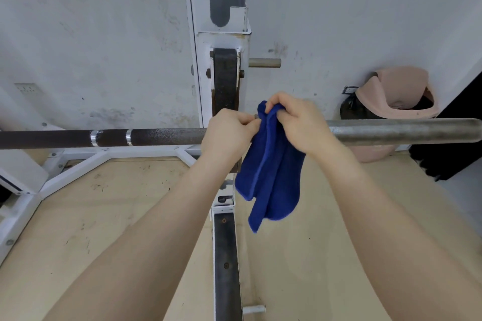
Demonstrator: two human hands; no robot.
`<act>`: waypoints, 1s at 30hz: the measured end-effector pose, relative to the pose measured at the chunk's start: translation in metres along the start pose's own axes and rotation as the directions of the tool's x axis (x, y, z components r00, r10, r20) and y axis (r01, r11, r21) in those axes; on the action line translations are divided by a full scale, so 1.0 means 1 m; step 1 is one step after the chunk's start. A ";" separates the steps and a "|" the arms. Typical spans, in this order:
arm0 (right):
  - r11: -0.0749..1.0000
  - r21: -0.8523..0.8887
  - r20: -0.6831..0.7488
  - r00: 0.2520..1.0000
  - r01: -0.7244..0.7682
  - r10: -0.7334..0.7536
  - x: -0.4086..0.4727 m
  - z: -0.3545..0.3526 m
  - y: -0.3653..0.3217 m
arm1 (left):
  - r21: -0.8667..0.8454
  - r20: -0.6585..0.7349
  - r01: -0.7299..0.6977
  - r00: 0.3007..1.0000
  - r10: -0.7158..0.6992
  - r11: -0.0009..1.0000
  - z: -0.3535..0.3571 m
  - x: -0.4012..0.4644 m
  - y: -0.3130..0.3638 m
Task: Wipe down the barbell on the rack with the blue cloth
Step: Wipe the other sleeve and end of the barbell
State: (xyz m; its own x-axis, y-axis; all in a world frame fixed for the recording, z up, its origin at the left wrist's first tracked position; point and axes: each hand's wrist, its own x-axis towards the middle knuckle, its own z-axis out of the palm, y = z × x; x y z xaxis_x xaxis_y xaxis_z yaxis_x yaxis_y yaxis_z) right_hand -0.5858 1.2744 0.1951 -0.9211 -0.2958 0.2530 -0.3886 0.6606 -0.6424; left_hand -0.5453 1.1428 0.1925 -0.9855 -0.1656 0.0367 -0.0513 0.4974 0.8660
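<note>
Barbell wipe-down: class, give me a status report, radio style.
Left hand and right hand both pinch cloth at its top. Cloth hangs bunched in front of barbell, not yet spread. Rack upright behind hands.

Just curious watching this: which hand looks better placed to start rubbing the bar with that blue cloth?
Probably the right hand: it pinches the top of the blue terry cloth beside the long grey metal barbell. The left hand only grips the cloth's edge.

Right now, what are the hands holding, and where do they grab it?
Both hands, left and right, pinch the cloth at its top edge; the rest hangs loose.
</note>
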 end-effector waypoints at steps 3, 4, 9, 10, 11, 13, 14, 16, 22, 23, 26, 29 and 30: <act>0.995 0.018 0.162 0.982 -0.100 0.096 0.026 -0.009 -0.002 | -0.004 -0.015 -0.018 1.000 0.018 1.000 0.001 -0.002 -0.003; 0.988 0.034 0.214 0.967 -0.150 0.140 0.036 -0.007 0.002 | 0.018 -0.026 -0.029 0.999 0.030 0.999 0.001 -0.003 -0.005; 0.971 0.006 0.270 0.935 -0.241 0.230 0.053 0.007 0.014 | 0.119 -0.061 -0.100 0.992 0.107 0.988 0.004 -0.015 -0.009; 0.983 0.000 0.208 0.961 -0.185 0.181 0.047 0.009 0.014 | 0.104 -0.060 -0.104 0.992 0.110 0.989 0.004 -0.015 -0.010; 0.993 0.005 0.134 0.984 -0.114 0.113 0.036 0.010 0.015 | 0.084 -0.055 -0.103 0.993 0.107 0.991 0.004 -0.015 -0.010; 0.998 0.053 0.000 0.999 0.034 -0.034 0.011 0.010 0.018 | 0.032 -0.038 -0.084 0.996 0.086 0.996 0.002 -0.013 -0.008; 0.994 0.071 -0.059 0.995 0.089 -0.085 -0.002 0.011 0.020 | -0.020 -0.047 -0.062 0.997 0.061 0.998 -0.002 -0.011 -0.006; 0.989 0.077 -0.157 0.981 0.130 -0.116 -0.021 0.015 0.025 | -0.140 -0.105 -0.016 0.994 0.001 0.990 -0.014 -0.010 -0.005; 0.999 -0.002 -0.354 0.935 0.037 -0.035 -0.035 0.042 0.001 | 0.182 -0.326 -0.059 0.938 0.117 0.981 -0.052 -0.027 -0.037; 0.991 -0.083 -0.351 0.928 0.103 -0.126 -0.038 0.045 -0.008 | 0.241 -0.312 -0.068 0.939 0.144 0.968 -0.052 -0.029 -0.044; 0.936 -0.294 -0.187 0.949 0.191 -0.253 -0.039 0.044 -0.019 | 0.315 -0.273 -0.106 0.942 0.196 0.943 -0.051 -0.034 -0.062; 0.880 -0.430 -0.026 0.971 0.204 -0.237 -0.034 0.039 -0.020 | 0.337 -0.285 -0.125 0.931 0.227 0.933 -0.046 -0.039 -0.068; 0.874 -0.434 -0.015 0.969 0.217 -0.248 -0.034 0.039 -0.019 | 0.336 -0.287 -0.122 0.931 0.225 0.934 -0.043 -0.040 -0.068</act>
State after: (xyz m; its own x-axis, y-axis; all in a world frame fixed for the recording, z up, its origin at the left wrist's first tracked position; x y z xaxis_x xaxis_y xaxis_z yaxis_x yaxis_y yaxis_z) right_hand -0.5464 1.2448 0.1705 -0.7960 -0.4401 0.4155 -0.5500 0.8126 -0.1928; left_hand -0.4952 1.0786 0.1537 -0.8828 -0.2869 0.3720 0.0176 0.7711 0.6364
